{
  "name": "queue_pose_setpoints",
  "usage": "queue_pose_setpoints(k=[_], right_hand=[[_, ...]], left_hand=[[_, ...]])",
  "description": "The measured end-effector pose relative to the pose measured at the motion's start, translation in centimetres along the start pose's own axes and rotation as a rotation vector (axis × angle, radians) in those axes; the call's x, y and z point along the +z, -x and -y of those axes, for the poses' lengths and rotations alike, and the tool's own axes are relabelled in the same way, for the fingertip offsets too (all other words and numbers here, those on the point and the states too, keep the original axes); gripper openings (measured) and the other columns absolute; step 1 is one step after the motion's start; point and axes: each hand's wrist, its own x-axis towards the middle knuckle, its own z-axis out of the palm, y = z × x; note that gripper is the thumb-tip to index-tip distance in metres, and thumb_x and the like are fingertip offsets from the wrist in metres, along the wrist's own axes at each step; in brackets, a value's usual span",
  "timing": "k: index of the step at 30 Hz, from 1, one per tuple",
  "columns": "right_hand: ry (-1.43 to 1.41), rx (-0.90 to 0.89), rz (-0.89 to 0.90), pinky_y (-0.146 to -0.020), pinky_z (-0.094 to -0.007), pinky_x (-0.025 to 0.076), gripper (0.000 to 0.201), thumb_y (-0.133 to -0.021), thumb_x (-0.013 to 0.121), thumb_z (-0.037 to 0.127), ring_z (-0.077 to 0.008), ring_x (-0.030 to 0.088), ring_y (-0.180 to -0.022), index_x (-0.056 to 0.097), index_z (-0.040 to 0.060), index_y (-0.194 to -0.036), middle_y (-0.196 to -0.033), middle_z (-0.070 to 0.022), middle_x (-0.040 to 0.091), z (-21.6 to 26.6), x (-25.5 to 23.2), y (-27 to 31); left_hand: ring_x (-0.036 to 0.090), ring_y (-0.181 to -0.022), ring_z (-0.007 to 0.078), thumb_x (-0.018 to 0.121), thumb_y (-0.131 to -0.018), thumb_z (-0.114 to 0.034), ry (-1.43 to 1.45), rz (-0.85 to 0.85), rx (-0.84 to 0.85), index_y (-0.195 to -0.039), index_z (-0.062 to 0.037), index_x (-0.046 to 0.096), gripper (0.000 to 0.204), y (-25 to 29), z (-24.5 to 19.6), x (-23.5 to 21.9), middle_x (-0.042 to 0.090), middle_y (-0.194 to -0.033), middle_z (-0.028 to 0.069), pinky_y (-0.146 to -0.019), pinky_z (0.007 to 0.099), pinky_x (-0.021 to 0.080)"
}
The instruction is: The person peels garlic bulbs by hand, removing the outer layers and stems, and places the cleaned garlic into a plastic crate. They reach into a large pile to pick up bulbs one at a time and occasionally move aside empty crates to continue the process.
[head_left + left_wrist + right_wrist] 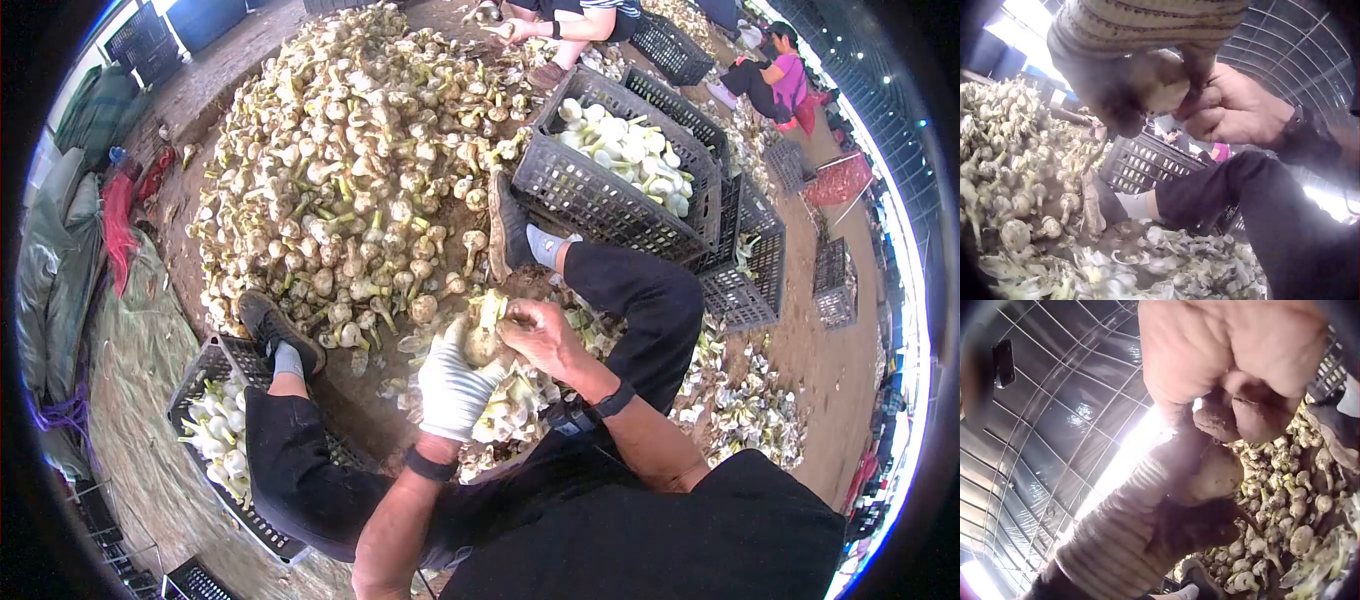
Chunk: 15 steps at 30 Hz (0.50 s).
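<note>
A pale garlic bulb is gripped in my left hand, which wears a white striped glove. My bare right hand has its fingers curled against the bulb's upper side and pinches at its outer skin. In the left wrist view, the gloved fingers wrap the bulb while the right hand meets it from the side. Seen from the right wrist, the bare fingertips sit right at the bulb; the thumb is mostly hidden. Peeled skins lie in a heap below both hands.
A large pile of unpeeled garlic spreads ahead. At the right stands a black crate of peeled bulbs; another crate of them is by my left leg. Other people sit farther off. More skins litter the ground at right.
</note>
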Motion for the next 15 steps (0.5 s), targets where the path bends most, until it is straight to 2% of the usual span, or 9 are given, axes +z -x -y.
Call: queue_pose_setpoints(k=[3,5,9,11,13,15], right_hand=[[0.105,-0.062,0.042,-0.057,-0.0284,0.045,0.019,-0.086,0.067,0.012,-0.0048,0.049,-0.068,0.061,-0.0063,-0.088,-0.070,-0.0057,0.061,0.8,-0.3,0.1],[0.175,-0.074,0.061,-0.057,-0.0289,0.044,0.020,-0.086,0.068,0.012,-0.0049,0.048,-0.068,0.060,-0.0063,-0.088,-0.070,-0.0064,0.061,0.6,-0.6,-0.2],[0.365,-0.131,0.042,-0.055,-0.0304,0.043,0.020,-0.083,0.067,0.011,-0.0054,0.045,-0.066,0.058,-0.0061,-0.085,-0.066,-0.0069,0.058,-0.4,-0.1,0.0],[0.372,-0.178,0.033,-0.054,-0.0306,0.043,0.018,-0.083,0.066,0.010,-0.0058,0.045,-0.064,0.057,-0.0055,-0.083,-0.065,-0.0066,0.057,-0.4,0.1,0.0],[0.376,-0.224,0.023,-0.053,-0.0308,0.042,0.017,-0.083,0.065,0.010,-0.0062,0.045,-0.063,0.057,-0.0048,-0.082,-0.064,-0.0062,0.056,-0.5,0.0,-0.1],[0.276,-0.233,0.069,-0.045,-0.0275,0.038,0.011,-0.083,0.061,0.008,-0.0059,0.050,-0.052,0.058,-0.0025,-0.081,-0.064,-0.0029,0.056,-0.5,-0.1,-0.1]], left_hand=[[0.065,-0.091,0.0181,0.083,-0.072,-0.020,0.112,0.033,-0.051,-0.123,0.0025,0.058,0.061,-0.3,-0.6,-0.5,0.068,-0.105,0.0148,-0.083,0.0305,0.052],[0.066,-0.090,0.0205,0.083,-0.071,-0.019,-0.069,0.027,0.013,-0.122,0.0023,0.059,0.061,-0.2,-0.5,-0.5,0.068,-0.103,0.0150,-0.082,0.0312,0.053],[0.067,-0.088,0.0241,0.082,-0.070,-0.020,-0.122,0.019,-0.006,-0.122,0.0012,0.060,0.061,0.9,-1.3,-1.0,0.066,-0.100,0.0157,-0.080,0.0321,0.054],[0.067,-0.087,0.0268,0.083,-0.068,-0.020,-0.177,0.015,0.029,-0.121,-0.0007,0.061,0.061,1.0,-0.8,-1.0,0.065,-0.100,0.0171,-0.079,0.0329,0.054],[0.067,-0.089,0.0247,0.082,-0.069,-0.020,-0.169,0.064,0.011,-0.124,0.0004,0.058,0.063,0.8,-1.2,-1.4,0.066,-0.103,0.0158,-0.081,0.0326,0.054],[0.067,-0.091,0.0225,0.082,-0.070,-0.021,-0.161,0.114,-0.007,-0.127,0.0016,0.056,0.066,0.9,-0.9,-1.1,0.066,-0.106,0.0144,-0.082,0.0323,0.054]])
